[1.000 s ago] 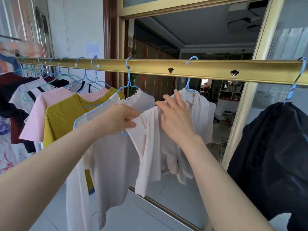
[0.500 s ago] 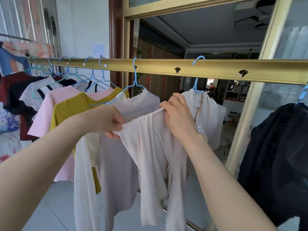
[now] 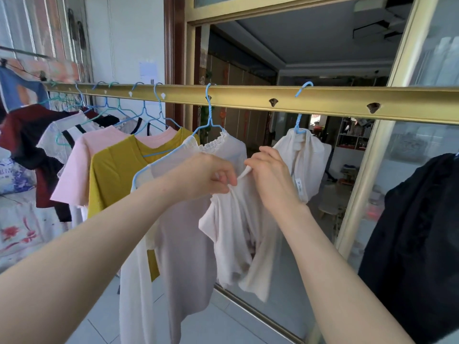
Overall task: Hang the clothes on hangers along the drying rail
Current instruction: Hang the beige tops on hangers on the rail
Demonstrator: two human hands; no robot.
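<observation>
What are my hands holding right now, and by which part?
A pale cream garment. The left hand and the right hand each pinch its top edge, close together, and the rest hangs bunched below them.

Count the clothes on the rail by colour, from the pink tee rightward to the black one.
Pink tee: 1
Mustard tee: 1
Pale lilac frilled top: 1
Cream shirt: 1
Black garment: 1
Total: 5

I pinch the cream blouse [image 3: 236, 232], bunched and drooping just under the gold rail [image 3: 248, 95], hung on a blue hanger [image 3: 298, 122].
</observation>
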